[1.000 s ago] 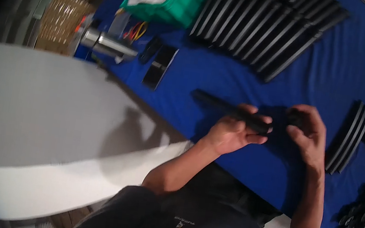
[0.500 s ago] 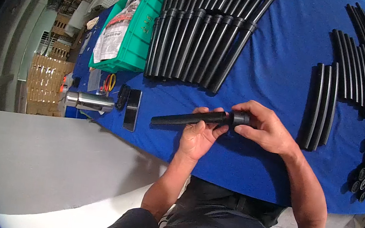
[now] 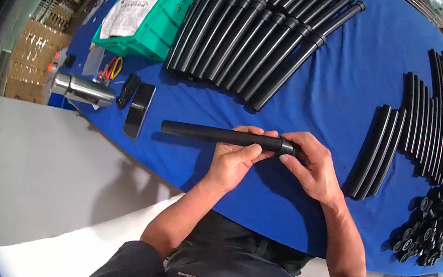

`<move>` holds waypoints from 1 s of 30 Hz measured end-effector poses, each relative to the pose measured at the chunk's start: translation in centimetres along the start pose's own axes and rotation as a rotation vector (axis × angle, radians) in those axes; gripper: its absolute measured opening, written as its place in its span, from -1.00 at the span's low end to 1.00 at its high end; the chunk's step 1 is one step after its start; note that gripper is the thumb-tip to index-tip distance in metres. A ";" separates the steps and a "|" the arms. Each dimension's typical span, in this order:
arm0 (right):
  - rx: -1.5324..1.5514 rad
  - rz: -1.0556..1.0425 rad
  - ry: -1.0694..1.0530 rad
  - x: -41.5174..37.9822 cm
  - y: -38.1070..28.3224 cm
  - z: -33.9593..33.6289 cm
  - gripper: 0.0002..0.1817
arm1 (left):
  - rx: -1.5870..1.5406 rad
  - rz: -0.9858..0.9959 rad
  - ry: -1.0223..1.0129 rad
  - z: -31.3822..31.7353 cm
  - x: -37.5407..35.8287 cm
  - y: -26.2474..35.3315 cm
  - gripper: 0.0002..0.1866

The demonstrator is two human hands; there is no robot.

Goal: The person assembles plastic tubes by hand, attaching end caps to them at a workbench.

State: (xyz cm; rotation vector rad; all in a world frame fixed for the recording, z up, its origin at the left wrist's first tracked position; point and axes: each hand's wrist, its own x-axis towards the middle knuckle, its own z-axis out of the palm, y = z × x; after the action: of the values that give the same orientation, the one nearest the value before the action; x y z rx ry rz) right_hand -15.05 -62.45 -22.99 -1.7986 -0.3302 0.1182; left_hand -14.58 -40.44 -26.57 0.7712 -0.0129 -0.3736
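A black tube (image 3: 194, 131) lies level across my left hand (image 3: 234, 160), which has its thumb on the near side and fingers behind. At the tube's right end sits a black end cap (image 3: 287, 148), lined up with the tube. My right hand (image 3: 312, 166) grips this cap between thumb and fingers, partly hiding it. Both hands are close together over the blue cloth near the table's front edge.
Capped black tubes (image 3: 235, 46) lie in two rows at the back. Three uncapped tubes (image 3: 377, 153) and a larger batch of tubes (image 3: 435, 124) lie right, above a heap of caps (image 3: 428, 229). Left are a green crate (image 3: 163, 26), phone (image 3: 138, 110) and steel flask (image 3: 84, 90).
The cap and tube, tilted against each other half a second ago, are now in one straight line. The tube has turned level, and the whole view has shifted.
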 end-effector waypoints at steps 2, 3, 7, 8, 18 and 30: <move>-0.059 -0.039 0.003 0.1 -0.3 0.2 -0.62 | 0.010 0.015 0.010 0.2 0.0 -0.1 -0.70; -0.089 -0.050 -0.008 0.1 -0.4 0.2 -0.62 | 0.000 0.014 0.019 0.3 0.0 -0.3 -0.70; -0.159 -0.074 -0.021 0.0 -0.7 0.0 -0.64 | 0.042 -0.037 0.040 0.2 0.1 -0.1 -0.70; -0.162 -0.080 -0.023 0.0 -0.7 0.0 -0.64 | 0.057 -0.050 0.048 0.2 0.0 0.0 -0.70; -0.234 -0.134 0.066 0.1 -0.7 1.6 -0.65 | -0.102 -0.049 0.130 1.4 0.2 0.2 -0.71; -0.216 -0.072 0.037 -0.2 -0.2 1.8 -0.68 | 0.120 -0.120 0.031 0.4 0.2 0.4 -0.50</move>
State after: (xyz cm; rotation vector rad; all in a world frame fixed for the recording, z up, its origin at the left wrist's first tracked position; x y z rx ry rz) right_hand -15.74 -60.78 -23.31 -1.9966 -0.3930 -0.0025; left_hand -14.31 -40.49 -26.07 0.8990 0.0409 -0.4780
